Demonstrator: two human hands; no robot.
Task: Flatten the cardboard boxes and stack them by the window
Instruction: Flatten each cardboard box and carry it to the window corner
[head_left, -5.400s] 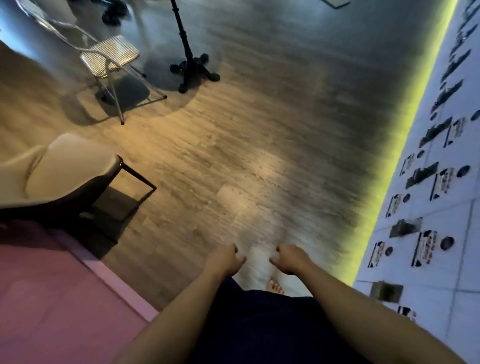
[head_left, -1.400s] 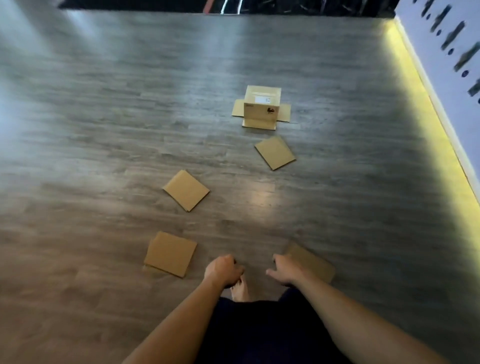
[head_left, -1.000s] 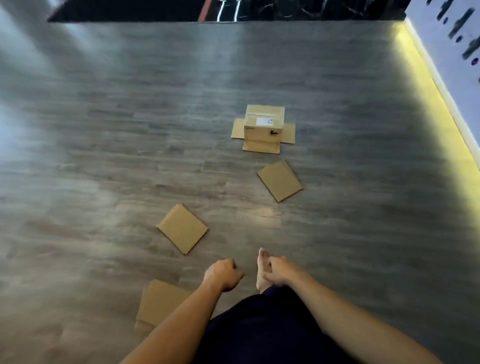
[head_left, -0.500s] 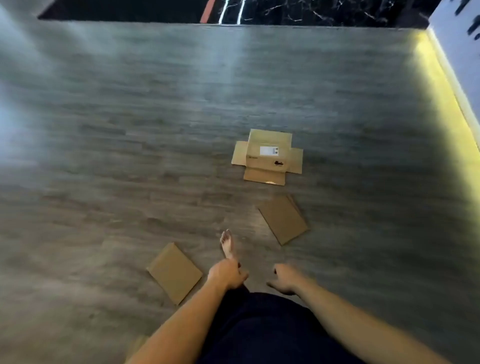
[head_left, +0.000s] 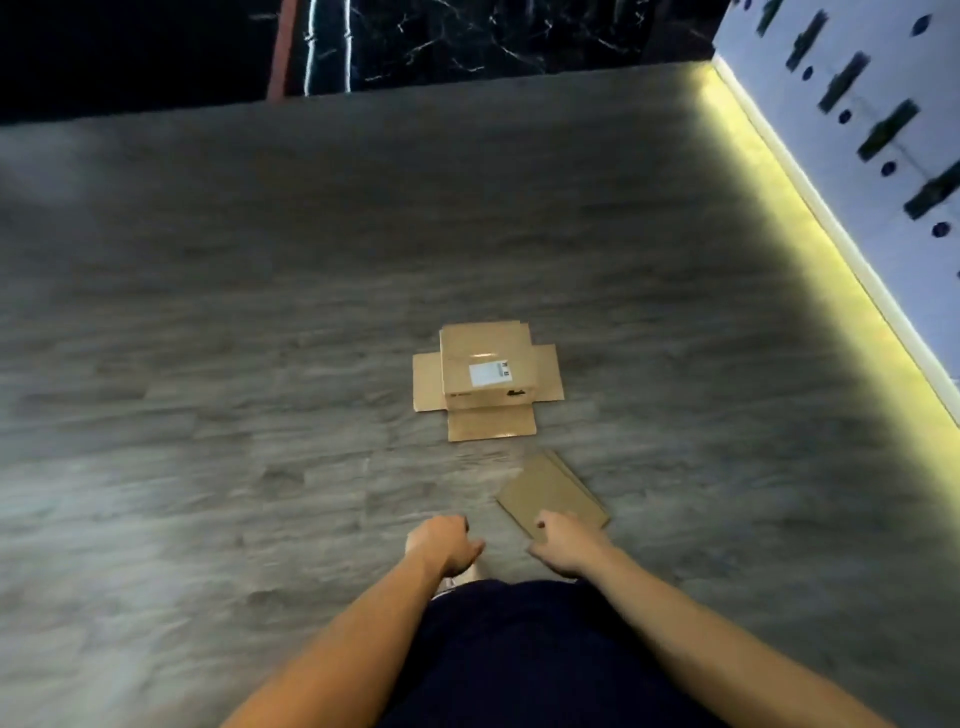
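With the left hand (head_left: 444, 540) and right hand (head_left: 566, 540) loosely curled and empty, a foot may slip on the flat brown cardboard sheet (head_left: 551, 493) before the upright brown cardboard box (head_left: 487, 371).

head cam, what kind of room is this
Probably an indoor showroom or studio-type room, though that is a guess: grey wood-plank floor, a dark marble-look wall, and a white panel wall with a yellow light strip along its base.
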